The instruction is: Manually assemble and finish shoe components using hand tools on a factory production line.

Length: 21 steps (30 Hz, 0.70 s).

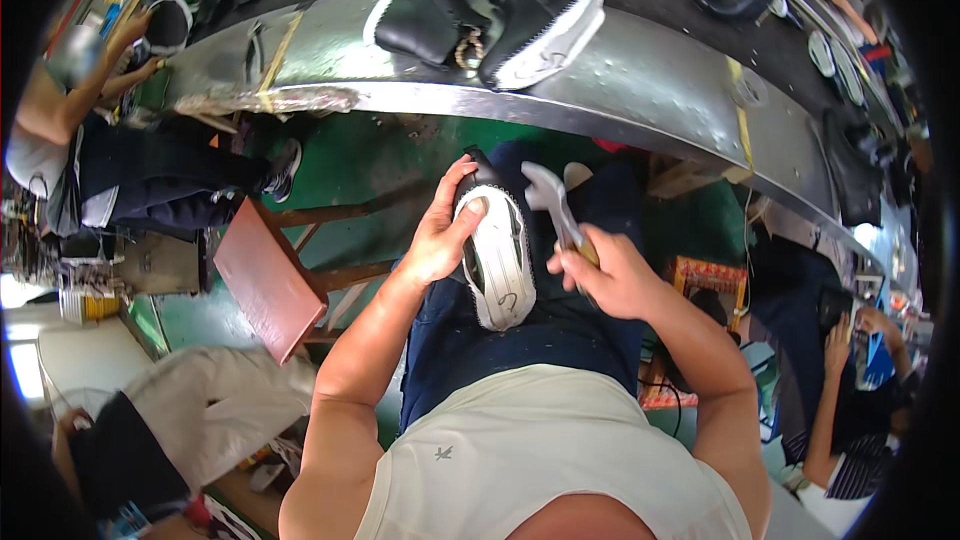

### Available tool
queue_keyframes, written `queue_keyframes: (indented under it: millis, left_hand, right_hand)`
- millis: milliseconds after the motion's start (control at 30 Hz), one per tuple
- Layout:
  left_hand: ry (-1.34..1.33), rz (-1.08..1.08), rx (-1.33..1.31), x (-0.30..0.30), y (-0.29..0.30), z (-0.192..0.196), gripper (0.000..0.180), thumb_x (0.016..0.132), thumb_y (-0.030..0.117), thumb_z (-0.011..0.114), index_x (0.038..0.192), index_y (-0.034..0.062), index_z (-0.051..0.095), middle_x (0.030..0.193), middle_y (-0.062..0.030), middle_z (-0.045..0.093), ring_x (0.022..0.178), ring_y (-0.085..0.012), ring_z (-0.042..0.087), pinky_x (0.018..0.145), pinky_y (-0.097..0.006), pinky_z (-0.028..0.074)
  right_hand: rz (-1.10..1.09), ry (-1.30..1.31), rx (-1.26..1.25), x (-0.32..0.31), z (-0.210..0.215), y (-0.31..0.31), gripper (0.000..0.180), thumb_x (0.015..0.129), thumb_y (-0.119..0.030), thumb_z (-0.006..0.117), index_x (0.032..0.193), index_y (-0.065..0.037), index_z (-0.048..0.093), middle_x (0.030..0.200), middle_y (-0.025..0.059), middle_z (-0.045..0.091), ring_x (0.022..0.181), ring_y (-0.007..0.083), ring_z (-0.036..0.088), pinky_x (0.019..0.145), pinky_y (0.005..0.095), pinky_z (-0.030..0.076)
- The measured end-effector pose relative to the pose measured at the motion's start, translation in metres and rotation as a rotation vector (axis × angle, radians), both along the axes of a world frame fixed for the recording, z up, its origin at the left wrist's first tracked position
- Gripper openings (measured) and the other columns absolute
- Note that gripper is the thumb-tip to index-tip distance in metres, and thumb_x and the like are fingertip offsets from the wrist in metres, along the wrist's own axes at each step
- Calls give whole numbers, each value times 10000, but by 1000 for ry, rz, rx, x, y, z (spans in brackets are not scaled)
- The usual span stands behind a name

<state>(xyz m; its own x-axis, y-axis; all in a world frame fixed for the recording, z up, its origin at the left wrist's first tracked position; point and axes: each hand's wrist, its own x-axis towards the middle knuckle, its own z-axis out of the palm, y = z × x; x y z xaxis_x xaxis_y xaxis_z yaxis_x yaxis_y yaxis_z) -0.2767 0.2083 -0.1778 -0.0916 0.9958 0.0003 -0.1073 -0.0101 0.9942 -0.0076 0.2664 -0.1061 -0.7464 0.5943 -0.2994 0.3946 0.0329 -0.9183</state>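
A black shoe with a white stitched sole (506, 270) rests sole up across my lap. My left hand (448, 228) is closed around its far part, thumb on the sole and fingers along the black upper. Dark openings show along both sides of the sole, and a curved dark mark is on its near end. To the right, my right hand (606, 275) grips the yellowish handle of a metal-headed hammer (550, 194). The hammer's head is raised beside the shoe, apart from it.
A metal-edged bench (335, 50) curves across in front, with a pair of black boots (425, 15) on it. A reddish stool (268, 275) stands at my left. Co-workers sit on both sides, one handling a shoe (168, 25) at far left. More footwear (735, 0) lies along the right.
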Motion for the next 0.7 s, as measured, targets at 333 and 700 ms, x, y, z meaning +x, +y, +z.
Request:
queue_keyframes:
  millis: [333, 700]
  left_hand:
    - [-28, -25, -67, -14, 12, -18, 569, 1033, 295, 599, 1507, 67, 379, 1618, -199, 267, 1460, -262, 315, 1202, -365, 243]
    - [-105, -27, 6, -17, 14, -37, 493, 1002, 97, 616, 1470, 66, 464, 1437, -75, 481, 1293, -174, 472, 1115, -327, 368]
  right_hand:
    - [71, 88, -404, -23, -20, 15, 237, 1019, -235, 610, 1123, -23, 631, 866, 14, 645, 785, 87, 562, 700, 286, 468]
    - [19, -19, 166, -31, -67, 6, 206, 992, -195, 628, 967, 9, 609, 812, 155, 649, 660, 285, 620, 638, 399, 495]
